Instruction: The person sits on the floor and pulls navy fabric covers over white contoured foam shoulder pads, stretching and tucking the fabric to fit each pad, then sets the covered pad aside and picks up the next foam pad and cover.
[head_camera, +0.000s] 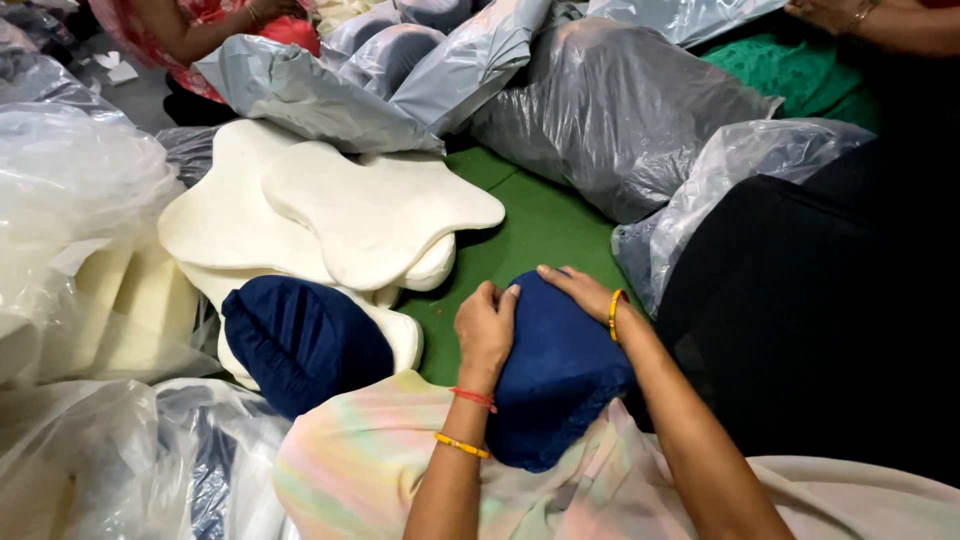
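Observation:
A pillow in a dark blue cover (560, 375) rests on my lap, over pastel fabric (345, 455). My left hand (486, 325) grips its left upper edge. Over its top right edge lies my right hand (580, 290), fingers pressed on the cloth. A second dark blue covered pillow (300, 340) lies to the left, beside a stack of bare white contoured foam pillows (370, 215).
Green floor mat (540, 225) lies ahead. Grey plastic bags (610, 110) pile up at the back, clear bags (70, 200) with foam at the left, another clear bag (735, 185) and black cloth (830, 310) at the right. Other people's arms (880, 25) show at both top corners.

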